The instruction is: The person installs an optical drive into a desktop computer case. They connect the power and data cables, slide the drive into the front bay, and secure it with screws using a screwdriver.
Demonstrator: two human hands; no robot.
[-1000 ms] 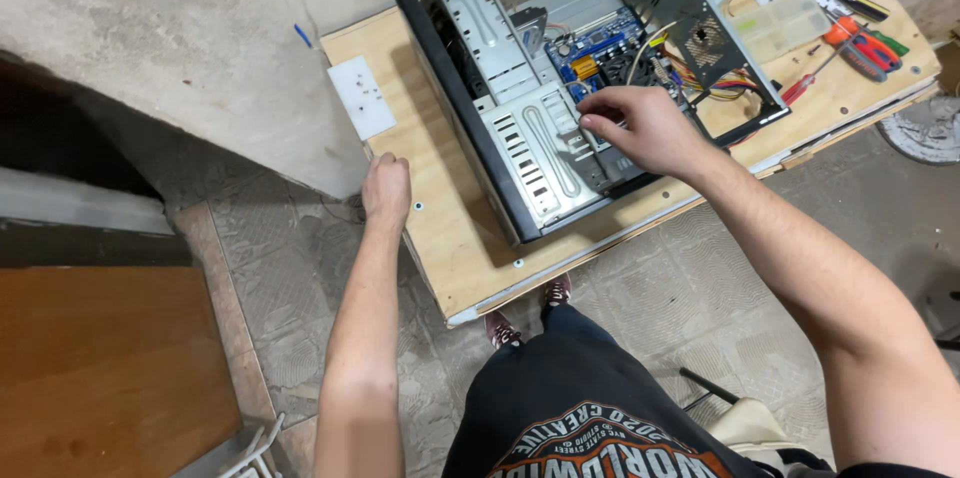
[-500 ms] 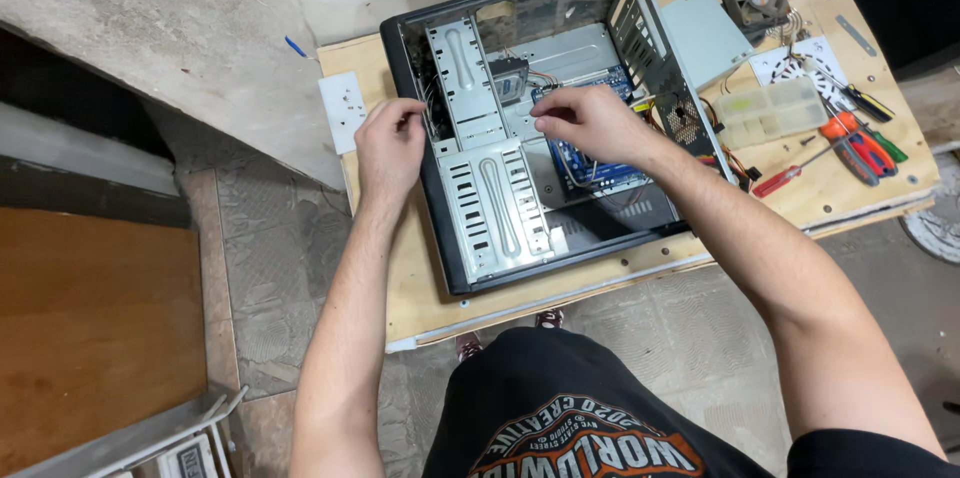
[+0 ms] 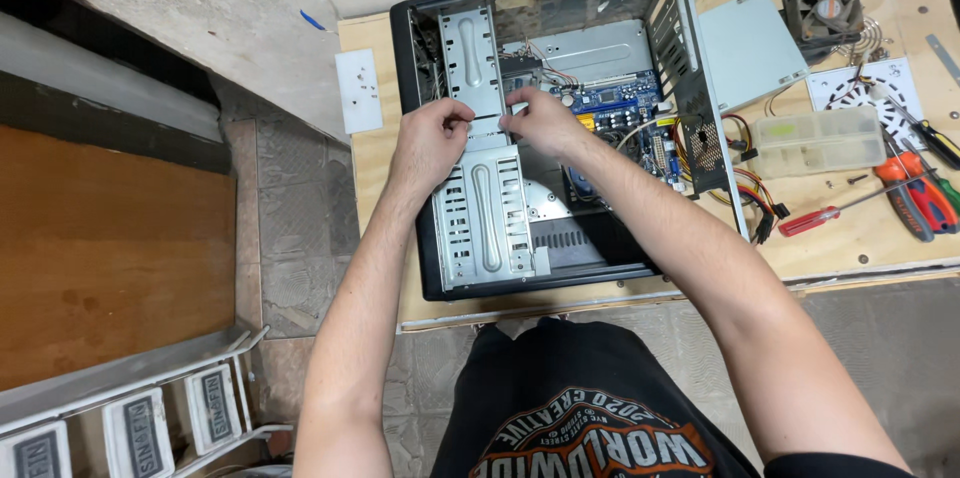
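On the wooden workbench (image 3: 600, 293) lies an open black computer case (image 3: 560, 128), its side panel off so the inside shows from above. Along the case's left side runs a grey metal drive cage (image 3: 485, 198) with stamped slots, and to its right sits the blue motherboard (image 3: 620, 103) with loose coloured wires trailing off toward the case's edge. Beside the case, on the right, rest a flat grey metal box (image 3: 750, 48), a small cooling fan (image 3: 825, 8) and a clear plastic parts box (image 3: 818, 140); near the bench's right end lie pliers with red handles (image 3: 915, 198) and a red-handled screwdriver (image 3: 835, 210). A white plate (image 3: 358, 90) sits just left of the case. Both hands meet over the middle of the drive cage: the left hand (image 3: 430, 143) has its fingers curled and pinched against the cage's metal, and the right hand (image 3: 535, 123), likewise curled, presses its fingertips at the cage's right edge; whether either grips something small cannot be told.
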